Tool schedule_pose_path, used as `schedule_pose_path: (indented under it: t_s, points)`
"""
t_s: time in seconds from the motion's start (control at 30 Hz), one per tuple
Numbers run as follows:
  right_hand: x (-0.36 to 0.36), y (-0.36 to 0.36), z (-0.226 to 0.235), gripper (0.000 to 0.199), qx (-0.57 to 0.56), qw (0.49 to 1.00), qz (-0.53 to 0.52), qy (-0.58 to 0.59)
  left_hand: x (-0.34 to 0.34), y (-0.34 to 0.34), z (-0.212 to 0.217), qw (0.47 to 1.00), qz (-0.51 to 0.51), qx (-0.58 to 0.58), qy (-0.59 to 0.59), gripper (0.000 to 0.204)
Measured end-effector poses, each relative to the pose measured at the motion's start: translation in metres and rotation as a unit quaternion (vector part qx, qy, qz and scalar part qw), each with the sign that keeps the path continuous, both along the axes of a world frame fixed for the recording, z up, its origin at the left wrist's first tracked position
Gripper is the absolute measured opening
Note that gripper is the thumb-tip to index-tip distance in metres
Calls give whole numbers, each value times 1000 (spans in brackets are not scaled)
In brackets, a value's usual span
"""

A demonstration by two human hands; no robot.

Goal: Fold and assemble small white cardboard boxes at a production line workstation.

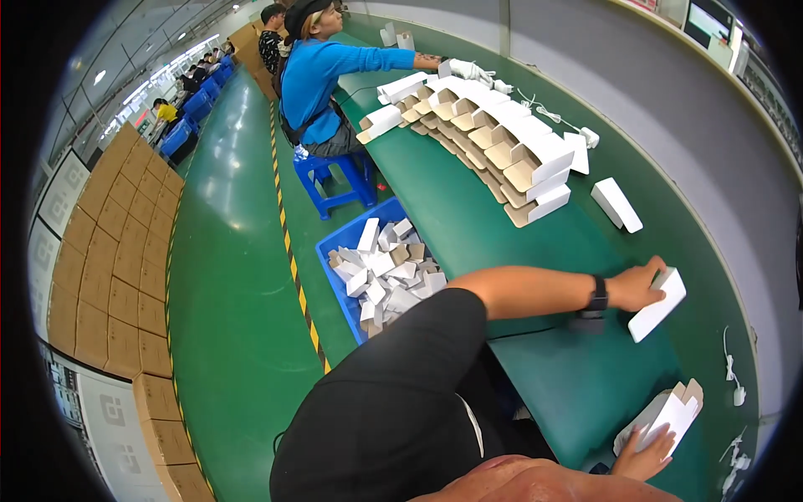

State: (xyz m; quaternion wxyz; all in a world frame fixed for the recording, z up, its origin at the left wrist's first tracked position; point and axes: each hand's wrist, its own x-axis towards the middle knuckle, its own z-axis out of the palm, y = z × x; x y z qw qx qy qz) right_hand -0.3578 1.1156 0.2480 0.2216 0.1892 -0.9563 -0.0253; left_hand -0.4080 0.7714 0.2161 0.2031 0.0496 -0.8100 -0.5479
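Observation:
My left hand (637,286), with a dark watch on its wrist, grips a narrow white carton (657,311) at its upper end; the carton stands tilted on the green table. Lower down, my right hand (646,456) lies against the side of another white carton (676,414), fingers over its face and holding it. Brown inner flaps stick up at that carton's top. Whatever is inside either carton is hidden. A third white carton (616,205) lies just beyond my left hand.
Stacked open white cartons (502,138) line the green table (452,209). White cables with plugs (739,393) lie by the wall. A blue bin (330,259) of cartons stands on the floor. A co-worker in a blue top (314,79) reaches over the table from a blue stool (335,171).

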Motion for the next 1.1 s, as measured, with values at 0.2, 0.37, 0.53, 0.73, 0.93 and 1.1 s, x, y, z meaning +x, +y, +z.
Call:
schedule_pose_path:
  t_s: [0.2,0.37,0.53,0.73,0.93,1.1]
  points:
    - [-6,6,-13,48,-7,996,22,-85,-95,13,-10,967,67,225,-101,49]
    - [-7,-2,11,49,-85,980,35,-176,-113,0,-57,969,205,137,-1,47]
    - [-5,6,12,50,-323,935,99,-109,19,70,12,930,-212,289,85,64]
    - [92,-81,21,47,-330,890,250,-189,163,96,57,890,-255,366,95,94]
    - [94,-80,11,52,-388,818,354,-235,195,66,20,926,-308,201,80,100]
    - [37,-32,0,51,-406,783,253,-398,215,70,23,910,-386,152,-17,95]
